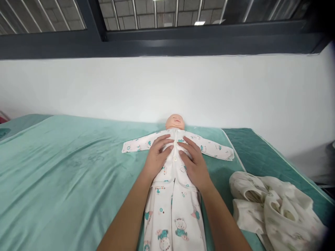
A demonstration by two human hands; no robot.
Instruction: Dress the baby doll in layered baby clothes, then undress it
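A baby doll lies on its back, its bald head toward the wall. It wears a white long-sleeved baby top with small coloured animal prints, both sleeves spread outward. A button shows on the front seam. Below the top lie matching printed pants, their legs running toward me. My left hand rests on the left side of the top's chest, fingers stretched out and thumb apart. On the other side of the seam, my right hand lies likewise, fingers extended on the fabric.
The doll lies on a light green cloth with soft wrinkles. A crumpled pile of white printed baby clothes sits at the right. Darker green padding is beyond it. A white wall and a dark barred window frame stand behind.
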